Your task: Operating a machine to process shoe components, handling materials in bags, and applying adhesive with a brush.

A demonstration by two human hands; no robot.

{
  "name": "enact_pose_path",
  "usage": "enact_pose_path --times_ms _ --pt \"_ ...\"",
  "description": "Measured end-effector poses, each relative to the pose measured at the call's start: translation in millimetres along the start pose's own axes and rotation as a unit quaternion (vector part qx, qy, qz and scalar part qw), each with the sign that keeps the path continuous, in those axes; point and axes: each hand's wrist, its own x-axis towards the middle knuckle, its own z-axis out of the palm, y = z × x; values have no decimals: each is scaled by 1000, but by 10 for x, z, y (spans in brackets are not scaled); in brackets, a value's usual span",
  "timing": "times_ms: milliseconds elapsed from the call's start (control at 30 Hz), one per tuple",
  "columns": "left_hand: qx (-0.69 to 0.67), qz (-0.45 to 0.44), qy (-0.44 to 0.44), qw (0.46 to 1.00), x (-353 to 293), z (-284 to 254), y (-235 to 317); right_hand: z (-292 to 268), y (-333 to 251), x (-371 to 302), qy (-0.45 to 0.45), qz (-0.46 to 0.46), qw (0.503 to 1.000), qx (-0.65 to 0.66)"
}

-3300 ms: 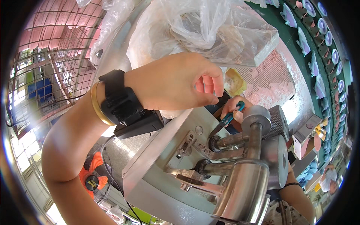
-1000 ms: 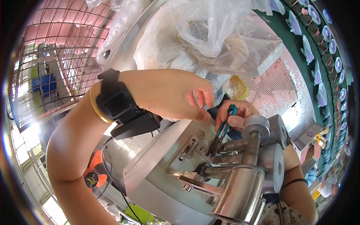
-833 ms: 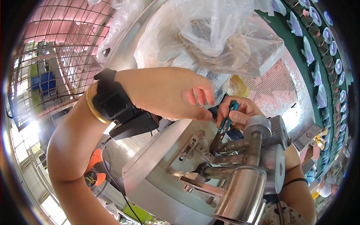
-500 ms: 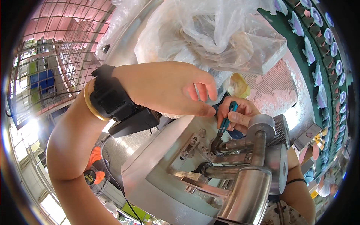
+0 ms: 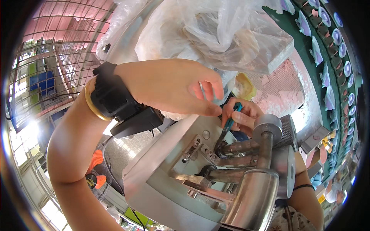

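My left hand (image 5: 173, 86) reaches across from the left, a black strapped device (image 5: 115, 96) on its wrist. Its fingers are loosely bent and apart, with nothing visible in them. The lowest fingertip is close beside my right hand (image 5: 246, 117), which is closed around a slim tool with a teal handle (image 5: 233, 119). The tool's dark end points down to a blackened round part (image 5: 221, 148) on a metal machine (image 5: 158, 192); its exact kind is unclear. Metal shafts and a large cylinder (image 5: 252, 200) stand in front of my right forearm and hide part of it.
Crumpled clear plastic bags (image 5: 216, 34) lie beyond my hands, with a yellow-rimmed cup (image 5: 244, 86) next to them. At the right, a green conveyor (image 5: 308, 69) carries pale purple pieces. A wire rack (image 5: 65, 57) and an orange-bladed fan (image 5: 96, 169) are at the left.
My right hand and the teal-handled tool have shifted very slightly up and left. My left hand keeps nearly the same pose. The whole view has moved a little.
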Motion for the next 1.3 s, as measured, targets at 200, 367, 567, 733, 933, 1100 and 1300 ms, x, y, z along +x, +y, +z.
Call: enact_pose_path --times_ms 200,367,567,733,933,1100,1300 --pt "0 1 10 1000 -15 4 12 -13 4 -61 13 -54 997 47" --pt "3 18 8 1000 10 10 3 62 -30 -86 16 -40 999 -32" --pt "-4 1 15 1000 -42 34 -53 21 31 13 10 36 999 -25" --pt "-12 19 13 1000 26 4 6 160 -145 -22 14 20 995 -96" --pt "-7 25 21 999 -1 9 26 75 -154 -10 30 31 995 -91" --pt "17 39 41 998 -33 37 -24 58 -32 4 22 -10 1000 -12" --pt "17 29 30 999 -13 22 24 41 -103 -61 7 -39 998 -39"
